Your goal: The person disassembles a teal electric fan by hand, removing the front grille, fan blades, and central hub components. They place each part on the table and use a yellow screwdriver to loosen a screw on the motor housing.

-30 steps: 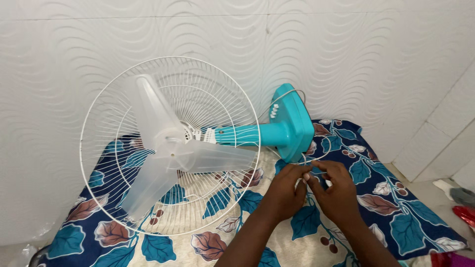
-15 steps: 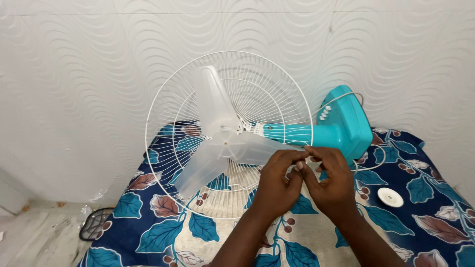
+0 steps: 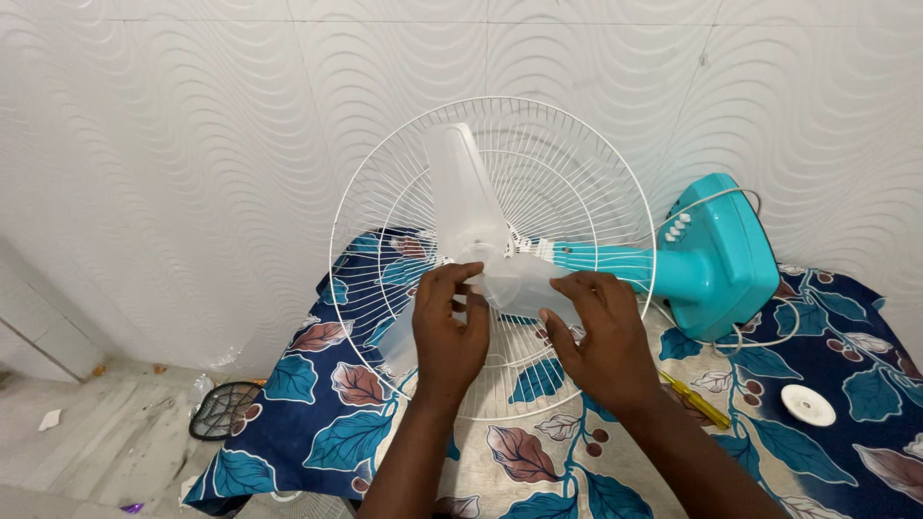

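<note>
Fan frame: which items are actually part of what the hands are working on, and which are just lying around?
In hand:
- left hand and right hand, both at the hub of the translucent blade
- white wire guard behind it
- teal fan base

Lying about:
- yellow-handled screwdriver
- white round cap
- black mesh item on the floor
- floral cloth
</note>
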